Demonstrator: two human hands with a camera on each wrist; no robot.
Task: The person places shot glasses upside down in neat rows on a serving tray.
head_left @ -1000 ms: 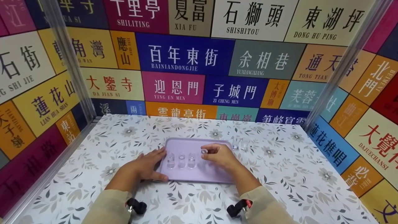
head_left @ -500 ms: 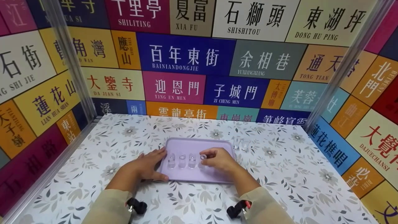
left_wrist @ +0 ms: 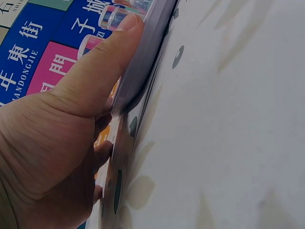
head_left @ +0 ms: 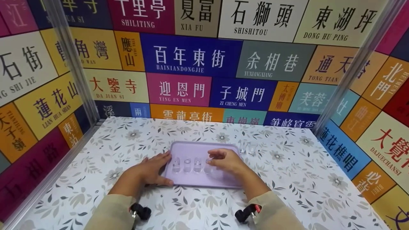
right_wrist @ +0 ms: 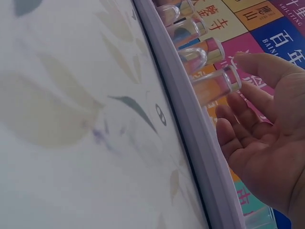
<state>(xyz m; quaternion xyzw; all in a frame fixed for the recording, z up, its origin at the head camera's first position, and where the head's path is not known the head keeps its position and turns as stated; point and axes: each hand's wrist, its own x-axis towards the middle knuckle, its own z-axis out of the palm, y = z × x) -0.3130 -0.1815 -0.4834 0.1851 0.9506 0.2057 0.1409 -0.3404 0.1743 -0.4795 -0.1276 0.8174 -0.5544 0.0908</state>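
Several small clear cups [head_left: 187,166] stand upright in a row on a lavender tray [head_left: 188,148]. My left hand [head_left: 151,171] lies at the tray's left end, fingers along its side and thumb at the near corner. In the left wrist view the left thumb [left_wrist: 102,62] overlaps the tray rim. My right hand [head_left: 228,162] is over the tray's right half, fingers loosely bent, beside the rightmost cup [head_left: 207,167]. The right wrist view shows that cup [right_wrist: 217,87] standing, with the right thumb and fingers spread close to its rim and not gripping it.
Two more clear cups [head_left: 251,149] stand on the table just beyond the tray's right back corner. The table [head_left: 204,207] wears a white cover with leaf and flower print. Panels with coloured signs [head_left: 190,56] close it in at the back and sides.
My right hand lowered a clear cup onto the tray at the row's right end, then let go and moved slightly away. The left hand stayed in place.
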